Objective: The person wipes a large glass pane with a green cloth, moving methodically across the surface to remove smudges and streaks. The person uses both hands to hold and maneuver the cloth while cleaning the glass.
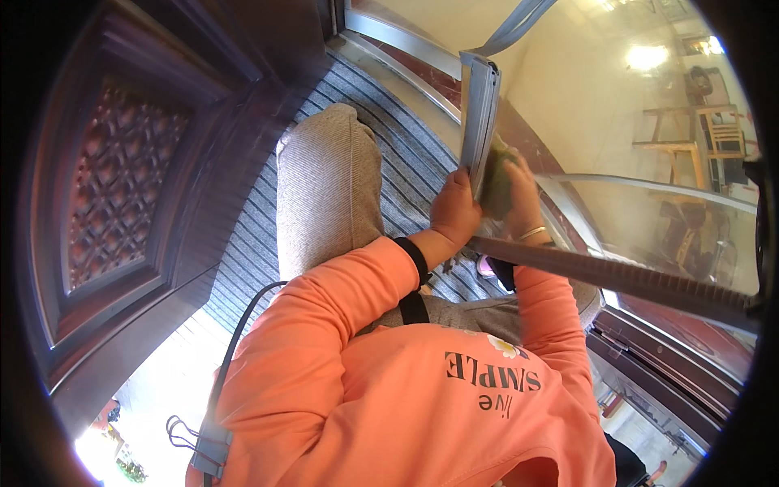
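Observation:
My left hand (456, 204) grips the lower part of the upright metal edge of a framed panel (481, 115), with clear sheeting or glass beside it. On the other side of that edge, my right hand (526, 198) presses a dark green cloth or pad (497, 182) against the frame; the pad is blurred and its exact kind cannot be told. A bracelet circles my right wrist. Below both hands, a ribbed brown strip (608, 271) runs off to the right.
A dark carved door (182, 243) stands close on the left. Striped grey matting (389, 164) covers the floor under my legs. Through the clear panel at the right, a wooden stool (669, 146) and a chair (723, 131) show. A cable with a binder clip (212, 450) hangs by my shoulder.

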Action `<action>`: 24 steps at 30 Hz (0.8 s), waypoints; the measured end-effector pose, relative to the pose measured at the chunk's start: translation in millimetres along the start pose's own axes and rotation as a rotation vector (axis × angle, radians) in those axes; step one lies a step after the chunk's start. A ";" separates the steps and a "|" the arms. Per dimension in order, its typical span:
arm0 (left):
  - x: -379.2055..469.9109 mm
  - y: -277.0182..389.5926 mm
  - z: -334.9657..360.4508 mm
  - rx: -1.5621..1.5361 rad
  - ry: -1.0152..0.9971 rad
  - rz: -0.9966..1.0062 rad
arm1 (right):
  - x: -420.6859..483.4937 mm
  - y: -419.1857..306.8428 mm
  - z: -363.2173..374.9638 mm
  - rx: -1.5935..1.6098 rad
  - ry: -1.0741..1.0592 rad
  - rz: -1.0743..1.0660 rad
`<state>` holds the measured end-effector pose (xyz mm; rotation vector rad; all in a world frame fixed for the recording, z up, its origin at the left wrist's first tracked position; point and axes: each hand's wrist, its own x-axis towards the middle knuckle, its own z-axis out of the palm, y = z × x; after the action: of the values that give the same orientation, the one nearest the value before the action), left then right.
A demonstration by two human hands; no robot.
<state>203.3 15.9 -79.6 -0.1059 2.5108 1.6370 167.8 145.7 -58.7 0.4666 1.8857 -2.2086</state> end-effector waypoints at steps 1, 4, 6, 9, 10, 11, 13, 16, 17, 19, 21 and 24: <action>0.4 -1.8 -1.5 0.024 -0.007 -0.002 | -0.5 11.0 1.3 0.001 0.007 0.082; -0.2 -5.2 -3.8 0.090 -0.060 0.014 | -7.9 1.0 4.1 -0.049 0.068 0.154; -2.1 -6.2 -2.9 0.111 -0.106 0.001 | -9.1 -37.8 7.4 0.092 -0.006 -0.061; -2.8 -5.1 3.6 0.118 -0.172 -0.009 | -21.9 -111.1 12.3 0.199 -0.028 -0.347; -3.3 -5.1 5.5 0.119 -0.200 -0.027 | -30.6 -133.3 12.2 0.261 -0.081 -0.384; -3.8 -5.2 7.5 0.122 -0.216 -0.038 | -38.0 -146.5 12.9 0.353 -0.173 -0.421; -5.0 -6.6 10.0 0.094 -0.243 -0.035 | -44.4 -147.9 17.5 0.255 -0.059 -0.459; -6.3 -9.0 12.3 0.055 -0.229 -0.004 | -46.7 -109.7 18.3 -0.208 0.054 -0.582; -7.2 -10.2 12.0 0.044 -0.220 0.003 | -47.2 -87.7 18.0 -0.371 0.066 -0.571; -8.4 -11.9 11.4 0.061 -0.176 -0.035 | -53.1 -39.0 18.6 -0.085 0.033 -0.313; -5.6 -16.2 8.3 0.021 -0.168 -0.100 | -58.5 0.7 17.5 -0.137 0.162 -0.118; -0.3 -22.3 5.0 0.054 -0.125 -0.197 | -62.1 20.1 20.5 0.066 0.251 0.203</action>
<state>207.0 11.4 -101.7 -0.2298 2.3660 1.4525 230.4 119.0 -51.9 0.9419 1.7888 -2.1653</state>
